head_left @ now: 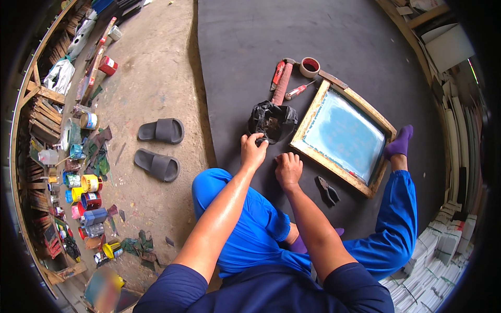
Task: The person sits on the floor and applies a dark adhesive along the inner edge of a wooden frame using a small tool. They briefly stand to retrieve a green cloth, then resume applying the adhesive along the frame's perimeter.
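My left hand (254,152) pinches the near rim of a crumpled black plastic bag (272,121), which gapes open with small brownish bits inside. Just right of the bag's near side, my right hand (288,169) hovers low over or rests on the dark mat, fingers curled together; what they hold, if anything, is hidden. Beyond the bag lie a reddish wrapped handle (282,83), a red box cutter (277,75), a screwdriver (299,91) and a tape roll (309,67). To the right, a wooden screen frame (334,170) carries blue mesh, with pliers (327,192) at its near side.
I sit on a dark mat (250,31); my right foot (400,142) lies against the frame. Black slides (159,165) stand on the concrete floor at left. Several paint cans (91,182) line the left rack. Stacked white sheets (438,261) fill the right edge.
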`<state>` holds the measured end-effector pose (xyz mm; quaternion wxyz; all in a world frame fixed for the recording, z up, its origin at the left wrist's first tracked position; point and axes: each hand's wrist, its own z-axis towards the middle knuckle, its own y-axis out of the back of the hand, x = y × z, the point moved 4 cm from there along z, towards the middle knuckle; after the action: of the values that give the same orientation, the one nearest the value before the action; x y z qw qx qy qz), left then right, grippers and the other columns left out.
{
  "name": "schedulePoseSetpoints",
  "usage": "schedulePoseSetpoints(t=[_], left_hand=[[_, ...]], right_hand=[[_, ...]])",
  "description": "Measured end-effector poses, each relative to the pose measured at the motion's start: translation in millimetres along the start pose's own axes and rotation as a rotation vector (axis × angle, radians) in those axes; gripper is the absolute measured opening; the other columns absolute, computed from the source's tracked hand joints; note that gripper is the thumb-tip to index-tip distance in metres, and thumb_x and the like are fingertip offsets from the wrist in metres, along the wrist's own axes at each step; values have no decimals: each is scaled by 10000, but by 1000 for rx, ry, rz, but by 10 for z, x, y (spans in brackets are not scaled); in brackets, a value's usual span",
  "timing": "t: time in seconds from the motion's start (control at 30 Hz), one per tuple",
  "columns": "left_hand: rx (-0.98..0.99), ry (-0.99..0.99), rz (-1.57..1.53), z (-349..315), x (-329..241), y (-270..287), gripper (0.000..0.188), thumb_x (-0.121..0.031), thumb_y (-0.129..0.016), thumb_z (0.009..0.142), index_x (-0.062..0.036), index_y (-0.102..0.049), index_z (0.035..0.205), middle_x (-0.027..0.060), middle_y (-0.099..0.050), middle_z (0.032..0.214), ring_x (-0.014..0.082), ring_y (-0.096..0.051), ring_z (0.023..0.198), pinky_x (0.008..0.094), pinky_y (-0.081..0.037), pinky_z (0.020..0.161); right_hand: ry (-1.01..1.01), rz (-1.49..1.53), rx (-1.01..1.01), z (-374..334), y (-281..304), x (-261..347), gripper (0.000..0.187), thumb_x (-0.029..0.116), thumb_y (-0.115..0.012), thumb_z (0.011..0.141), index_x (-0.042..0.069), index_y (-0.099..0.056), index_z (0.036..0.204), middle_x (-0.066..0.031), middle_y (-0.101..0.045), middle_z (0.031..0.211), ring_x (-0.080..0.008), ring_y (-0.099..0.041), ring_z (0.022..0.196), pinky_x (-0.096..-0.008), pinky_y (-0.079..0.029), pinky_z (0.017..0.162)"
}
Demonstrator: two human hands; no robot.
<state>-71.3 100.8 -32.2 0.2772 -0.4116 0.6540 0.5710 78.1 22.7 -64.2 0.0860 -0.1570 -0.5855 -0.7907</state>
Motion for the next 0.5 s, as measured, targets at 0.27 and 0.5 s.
schedulePoseSetpoints(t=[0.27,0.5], left_hand=[[5,-19,14,22,79,1,363,-256,-741,831,-96,-706,1155,214,-534,1246,381,-577,1139,424,-480,1001],[-12,-49,13,-4,35,37,366,-247,-747,837,-110,-702,1173,215,-512,1320,394,-526,1242,429,-446,1055]], right_hand=[[96,-123,167,112,30,53,178,265,-640,901,92,-599,901,-90,-583,885,-271,-580,900,-415,-437,752],[141,91,-82,783,527,394,145,239,-659,884,101,-613,886,-66,-609,880,-262,-598,872,-405,-453,750]])
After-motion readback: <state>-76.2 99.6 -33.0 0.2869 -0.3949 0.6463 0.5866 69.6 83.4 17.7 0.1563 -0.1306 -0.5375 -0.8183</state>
